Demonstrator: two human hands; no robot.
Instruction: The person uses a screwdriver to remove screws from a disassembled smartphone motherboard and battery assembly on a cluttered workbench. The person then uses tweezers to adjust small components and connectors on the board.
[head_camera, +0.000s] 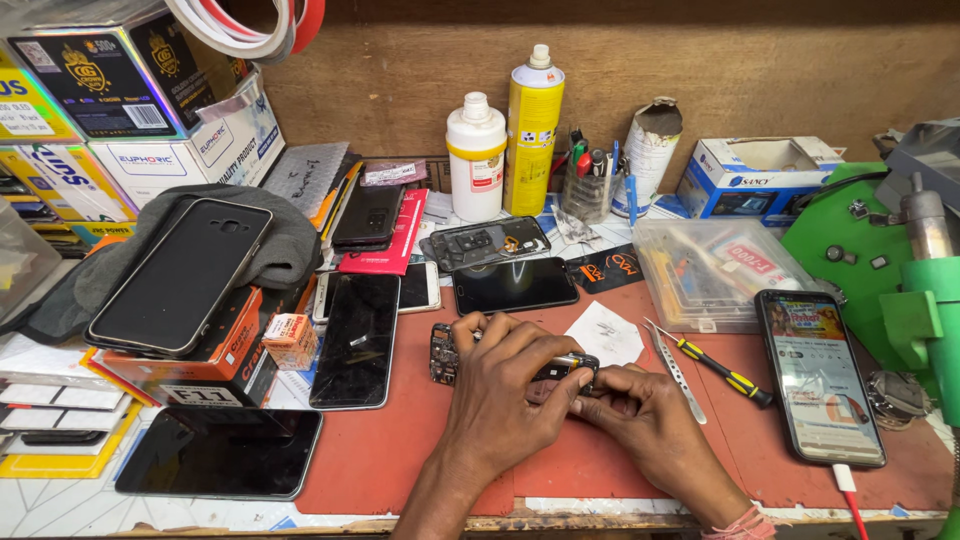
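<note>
Left hand, right hand: fingers clenched on small phone part, near centre of red mat. Opened phone frame lies far; reassembly not done.

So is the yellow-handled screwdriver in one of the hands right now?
No, the yellow-handled screwdriver lies on the red mat beside the tweezers, while both hands work on a small phone part.

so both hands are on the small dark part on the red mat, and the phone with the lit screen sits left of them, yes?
Not quite. Both the left hand and the right hand are on the small dark part on the red mat, but the phone with the lit screen lies to their right, as the head view shows.
</note>
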